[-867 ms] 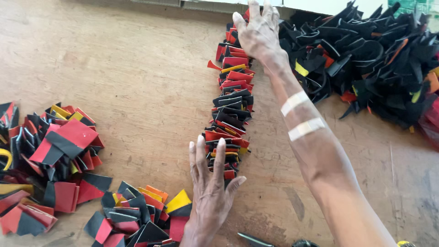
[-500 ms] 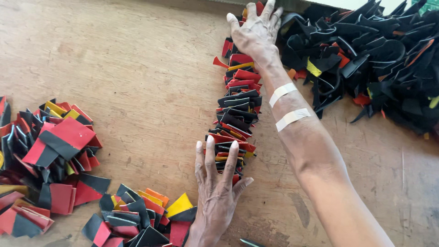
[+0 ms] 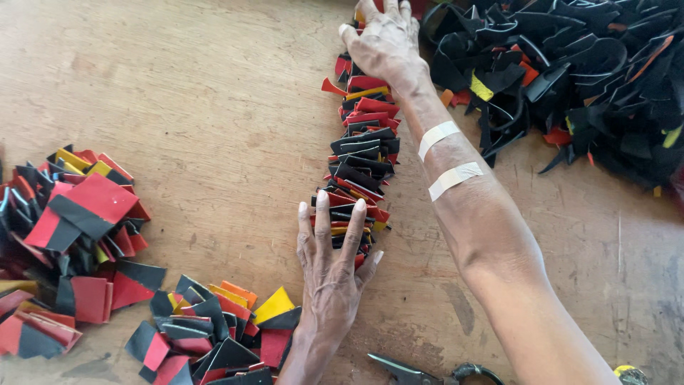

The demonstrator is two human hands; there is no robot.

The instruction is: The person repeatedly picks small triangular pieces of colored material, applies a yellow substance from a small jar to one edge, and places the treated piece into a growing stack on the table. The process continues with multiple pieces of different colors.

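Head view: a long row of stacked red, black and yellow pieces (image 3: 360,153) runs up the middle of the wooden bench (image 3: 214,107), from mid-frame to the top edge. Left hand (image 3: 331,267) lies flat at the near end of the row, palm down, fingers straight and slightly spread, fingertips (image 3: 322,198) on the lowest pieces; grip open, pinching nothing. Right hand (image 3: 385,39) lies on the far end of the row, fingers partly cut by the top edge, so hard to tell more than that they lie spread over the pieces, nothing clearly pinched. Right forearm runs diagonally along the row's right side, two strips of white tape (image 3: 447,158) across it. Black scrap pile (image 3: 570,78) with a few yellow and orange bits fills the top right, just beside the right wrist, reaching the top and right edges. Loose red-black squares (image 3: 68,242) heaped at the left edge; a smaller heap (image 3: 214,328) at the bottom edge touches the left wrist. Scissors (image 3: 420,372) at the bottom edge, partly cut off, between the two arms. Open bench: wide bare stretch left of the row, narrower bare strip lower right.
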